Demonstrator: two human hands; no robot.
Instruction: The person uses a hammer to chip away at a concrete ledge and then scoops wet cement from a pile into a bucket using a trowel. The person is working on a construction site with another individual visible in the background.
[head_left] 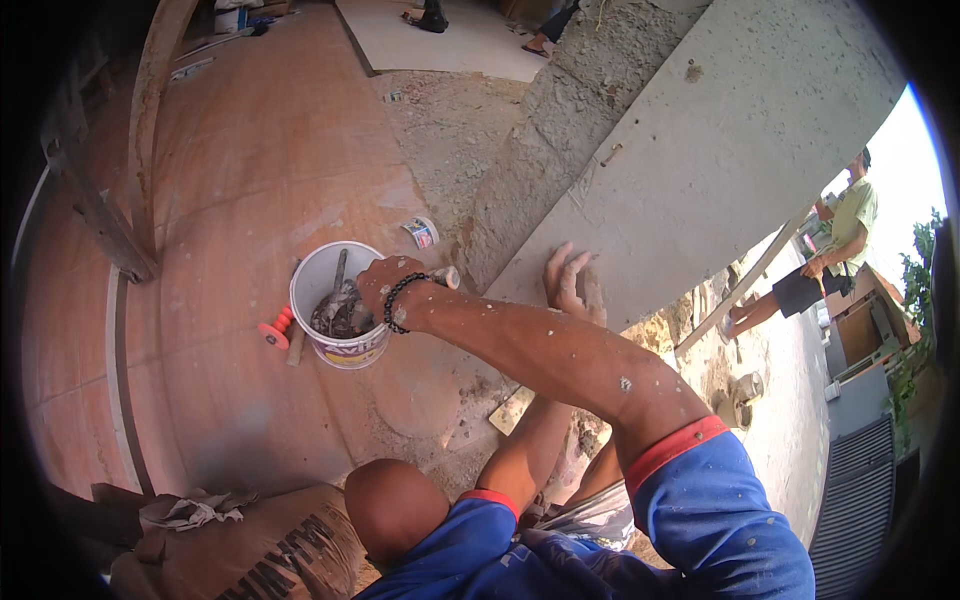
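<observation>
My right hand (385, 287), with a black bead bracelet on the wrist, reaches across to the left. It sits over the rim of a white bucket (305, 290) holding wet grey mortar and a metal tool. The fingers are closed around a grey, mortar-smeared handle (446, 277). My left hand (570, 285) lies flat with fingers spread on the lower edge of a grey concrete slab (720, 150) that leans on a rough block wall (540, 150). Both forearms are spattered with cement.
A red-handled tool (275, 330) lies left of the bucket on the reddish floor (250, 170). A small round tin (422, 232) sits behind the bucket. A brown cement sack (270, 550) is at the lower left, a wooden post (148, 130) at the left. Another person (840, 250) stands at right.
</observation>
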